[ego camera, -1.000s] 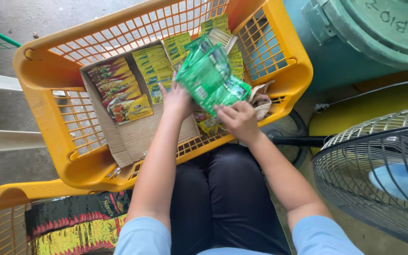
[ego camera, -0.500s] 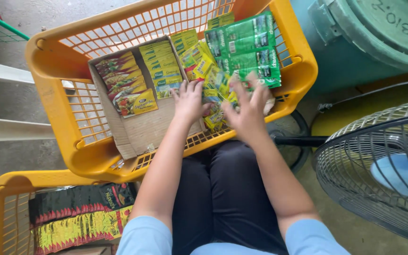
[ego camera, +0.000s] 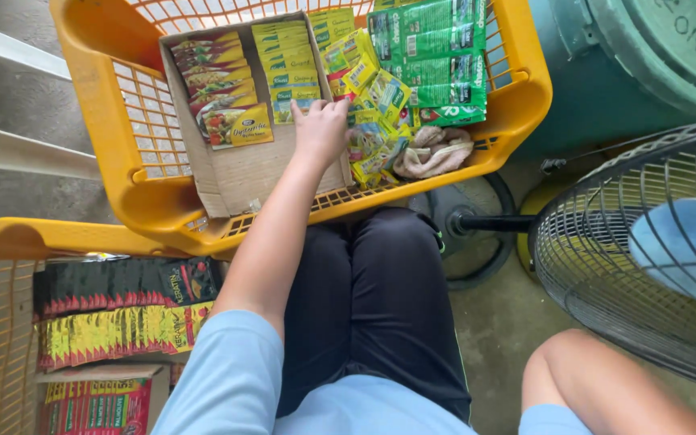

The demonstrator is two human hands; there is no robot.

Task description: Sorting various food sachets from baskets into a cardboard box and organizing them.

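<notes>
Left hand among sachets in a yellow basket

Head view: the left hand [ego camera: 321,129] rests palm down with fingers loosely spread, gripping nothing, on the cardboard box [ego camera: 243,165] rim and the loose yellow-green sachets [ego camera: 372,105] inside the yellow basket [ego camera: 134,173]. The boxed yellow sachets [ego camera: 290,68] stand in overlapping rows running away from the person; green packets [ego camera: 437,56] lie flat at the far right. The right hand is out of sight.

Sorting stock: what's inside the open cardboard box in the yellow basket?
Open cardboard box: a red-yellow sachet row, a green-yellow sachet row, bare bottom in front. The left hand covers its right edge.
</notes>
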